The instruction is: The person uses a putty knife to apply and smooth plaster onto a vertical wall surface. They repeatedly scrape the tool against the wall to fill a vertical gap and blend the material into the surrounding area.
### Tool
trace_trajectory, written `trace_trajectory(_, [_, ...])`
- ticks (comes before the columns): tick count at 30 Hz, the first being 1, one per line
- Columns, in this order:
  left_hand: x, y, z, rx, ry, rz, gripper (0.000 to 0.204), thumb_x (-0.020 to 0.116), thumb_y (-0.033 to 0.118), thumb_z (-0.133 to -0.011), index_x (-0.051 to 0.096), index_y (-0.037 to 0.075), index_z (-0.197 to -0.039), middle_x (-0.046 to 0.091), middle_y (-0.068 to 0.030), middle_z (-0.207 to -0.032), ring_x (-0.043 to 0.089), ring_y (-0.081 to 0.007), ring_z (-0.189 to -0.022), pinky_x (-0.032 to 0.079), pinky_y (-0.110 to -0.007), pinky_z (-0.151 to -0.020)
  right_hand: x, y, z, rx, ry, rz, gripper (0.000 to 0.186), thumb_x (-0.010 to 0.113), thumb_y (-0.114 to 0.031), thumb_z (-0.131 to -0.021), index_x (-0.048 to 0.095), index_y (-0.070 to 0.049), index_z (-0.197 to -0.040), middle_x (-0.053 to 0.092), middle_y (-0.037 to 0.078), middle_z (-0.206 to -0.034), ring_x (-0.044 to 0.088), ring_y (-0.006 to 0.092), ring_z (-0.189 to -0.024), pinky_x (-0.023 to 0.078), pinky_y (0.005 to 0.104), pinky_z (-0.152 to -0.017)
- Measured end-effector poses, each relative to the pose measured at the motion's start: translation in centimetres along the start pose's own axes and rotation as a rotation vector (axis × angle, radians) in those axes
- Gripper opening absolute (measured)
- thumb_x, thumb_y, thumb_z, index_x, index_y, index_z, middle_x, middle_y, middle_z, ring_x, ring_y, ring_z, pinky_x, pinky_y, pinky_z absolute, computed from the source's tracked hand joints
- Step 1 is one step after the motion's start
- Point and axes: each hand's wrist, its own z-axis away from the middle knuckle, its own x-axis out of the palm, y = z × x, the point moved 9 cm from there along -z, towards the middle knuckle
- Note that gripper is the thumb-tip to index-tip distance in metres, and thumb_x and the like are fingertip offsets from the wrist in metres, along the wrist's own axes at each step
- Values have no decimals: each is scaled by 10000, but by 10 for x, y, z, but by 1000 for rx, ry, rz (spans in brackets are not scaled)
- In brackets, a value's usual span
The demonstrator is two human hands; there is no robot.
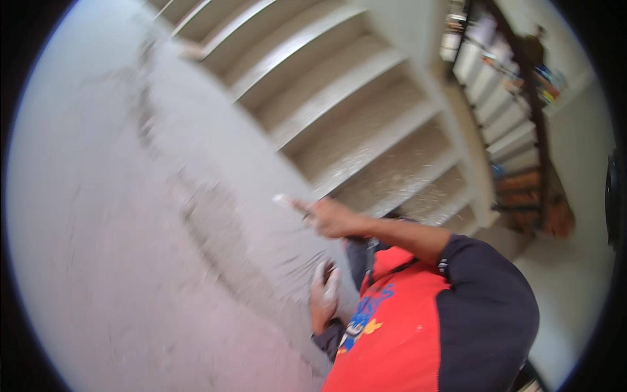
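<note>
My right hand (331,217) reaches across from the dark sleeve on the right, over the pale wall (117,261). Its index finger points left, tipped with something white, and the other fingers are curled. Lower down, my left hand (322,302) is curled close to the wall, with white paste smeared over its fingers. Whatever lies inside that hand is hidden. A rough grey patch (212,225) with a dark crack runs down the wall, left of both hands. Thin dark streaks mark the surface between them. Motion blur softens the hands.
A staircase (366,134) with pale edged steps climbs toward the upper left beside the wall. At the right stands a dark railing (537,124) with bars, with blurred coloured items behind it. My red shirt (398,326) fills the lower middle.
</note>
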Motion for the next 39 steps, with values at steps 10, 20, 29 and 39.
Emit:
trace_trajectory(10, [5, -7, 6, -102, -20, 7, 491, 558, 198, -923, 415, -23, -1338, 525, -224, -1267, 526, -290, -1165, 401, -353, -982, 16, -67, -59, -51, -90, 34, 679, 448, -42, -803, 300, -194, -1448, 626, 255, -792, 614, 407, -726, 482, 470, -708])
trace_trajectory(20, [16, -9, 4, -113, -41, 10, 496, 577, 212, -919, 427, -18, -1332, 546, -208, -1241, 555, -276, -1125, 422, -349, -953, 17, -66, -93, -18, -5, 3, 672, 439, 12, -783, 359, -156, -1428, 614, 278, -773, 608, 405, -703, 470, 458, -685])
trace_trajectory(29, [11, -8, 8, -74, 20, -30, 506, 598, 238, -904, 448, -19, -1313, 579, -219, -1205, 584, -290, -1098, 441, -361, -935, 7, -86, -91, -125, 62, 18, 647, 445, -20, -785, 393, -185, -1408, 607, 300, -785, 611, 422, -719, 476, 469, -706])
trace_trajectory(39, [12, -5, 4, -27, 11, -62, 500, 592, 237, -903, 453, -39, -1296, 590, -220, -1183, 587, -297, -1096, 446, -362, -927, -2, -89, -114, -23, 1, 99, 667, 441, -8, -773, 361, -143, -1422, 627, 294, -857, 638, 399, -797, 499, 464, -752])
